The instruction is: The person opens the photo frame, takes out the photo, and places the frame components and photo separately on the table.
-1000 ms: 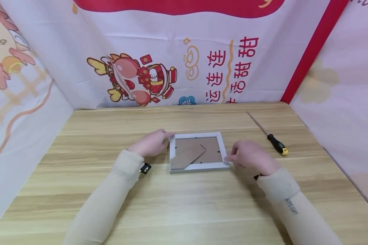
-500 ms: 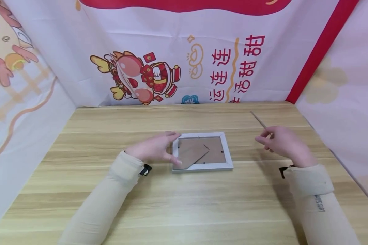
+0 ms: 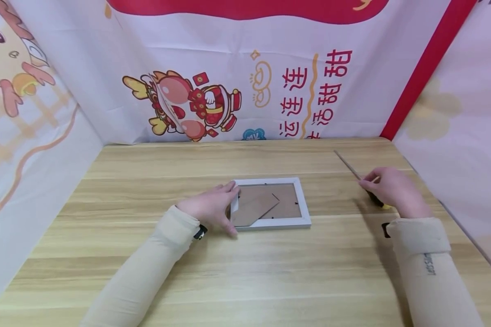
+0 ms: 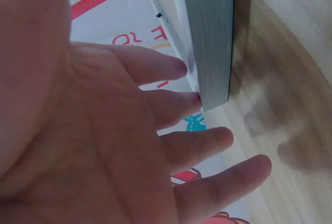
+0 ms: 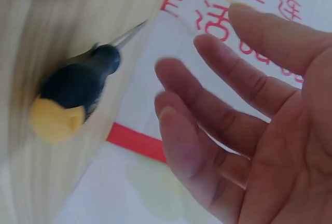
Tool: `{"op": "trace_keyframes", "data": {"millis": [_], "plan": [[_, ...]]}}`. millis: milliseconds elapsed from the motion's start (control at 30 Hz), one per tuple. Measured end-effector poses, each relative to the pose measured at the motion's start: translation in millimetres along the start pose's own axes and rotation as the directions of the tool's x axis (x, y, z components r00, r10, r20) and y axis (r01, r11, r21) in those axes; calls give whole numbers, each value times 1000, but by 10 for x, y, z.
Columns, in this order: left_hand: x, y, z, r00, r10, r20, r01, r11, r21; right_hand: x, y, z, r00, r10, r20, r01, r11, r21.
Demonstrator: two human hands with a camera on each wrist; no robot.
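A picture frame [image 3: 284,222] with a white border lies back up on the table. Its brown backing [image 3: 289,200] has a stand flap [image 3: 253,210] set at a slant and small dark tabs round the edge. At the left side of the frame my left hand [image 3: 210,204] spreads its fingers; in the left wrist view two fingertips [image 4: 191,98] are right at the frame's edge. Above the screwdriver [image 5: 70,86], which has a black and yellow handle, hovers my right hand [image 3: 394,190]. Its fingers are loosely bent, with a gap between them and the handle in the right wrist view.
The wood-grain table [image 3: 249,272] ends at a white printed cloth [image 3: 212,36] hanging behind it. More cloth hangs along the left and right sides. The screwdriver's thin shaft [image 3: 347,164] points toward the back edge.
My right hand has left the frame's lower right corner and moved right to the screwdriver. My left hand has opened out from a pointing pose at the top left corner to spread along the left side.
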State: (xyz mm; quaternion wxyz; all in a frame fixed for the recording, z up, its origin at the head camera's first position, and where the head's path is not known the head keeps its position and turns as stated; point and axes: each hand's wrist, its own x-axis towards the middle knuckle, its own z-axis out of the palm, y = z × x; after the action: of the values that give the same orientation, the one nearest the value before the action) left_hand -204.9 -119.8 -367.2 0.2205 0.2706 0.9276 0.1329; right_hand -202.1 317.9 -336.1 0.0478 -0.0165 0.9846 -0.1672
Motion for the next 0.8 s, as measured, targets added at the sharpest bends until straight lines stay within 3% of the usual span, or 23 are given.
{"op": "trace_keyframes", "data": {"millis": [233,400,800], "plan": [[10,18,30,999,-44,6,44,999,13,62,183,103,1000,13,4,-13,998,-56],[22,29,54,999,-36,13,36,999,9,91,296,173,999,42,24,-40,994,-100],[29,39,36,1000,-26,15,26,999,24,120,362,252,999,27,44,-22,994,-104]]}}
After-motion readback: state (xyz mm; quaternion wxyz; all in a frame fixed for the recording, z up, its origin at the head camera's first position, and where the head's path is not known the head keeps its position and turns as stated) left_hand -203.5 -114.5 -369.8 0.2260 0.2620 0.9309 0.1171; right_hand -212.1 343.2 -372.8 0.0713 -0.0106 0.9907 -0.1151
